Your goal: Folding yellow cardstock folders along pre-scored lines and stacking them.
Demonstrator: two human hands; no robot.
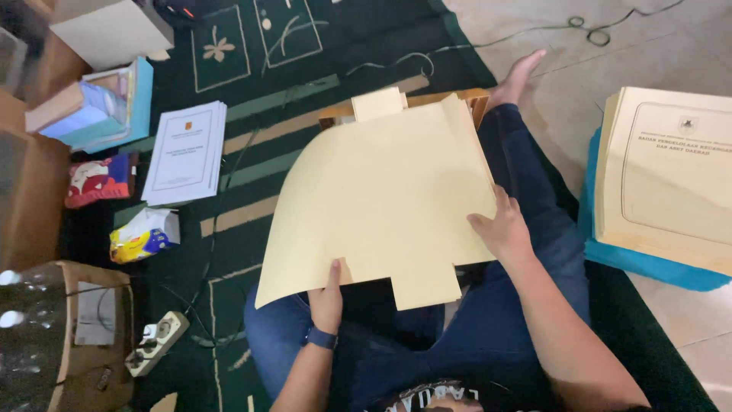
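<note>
Lap: dark blue jeans are worn by the seated person, whose bare foot is stretched out onto the pale tiled floor.
Left hand: the near edge of a cream die-cut folder sheet is gripped, thumb on top, the fingers hidden beneath; a dark watch band is seen at the wrist.
Right hand: it is laid open and flat on the sheet's right edge, fingers spread.
Folder sheet: it is held over the knees, bowed slightly, a tab hanging at the near edge; its far end rests across a low wooden stand.
Surface: a dark green patterned carpet is spread over the tiles.
Left side: a white power strip, a yellow snack bag, a red packet and a stack of white booklets lie on the carpet.
Right side: a pile of printed cream folders is stacked on a teal mat, cut off by the frame.
Far left: a teal box and a cardboard box are partly cropped.
Unclear: the stand is mostly hidden under the sheet; the glossy object at the lower left corner cannot be identified.
</note>
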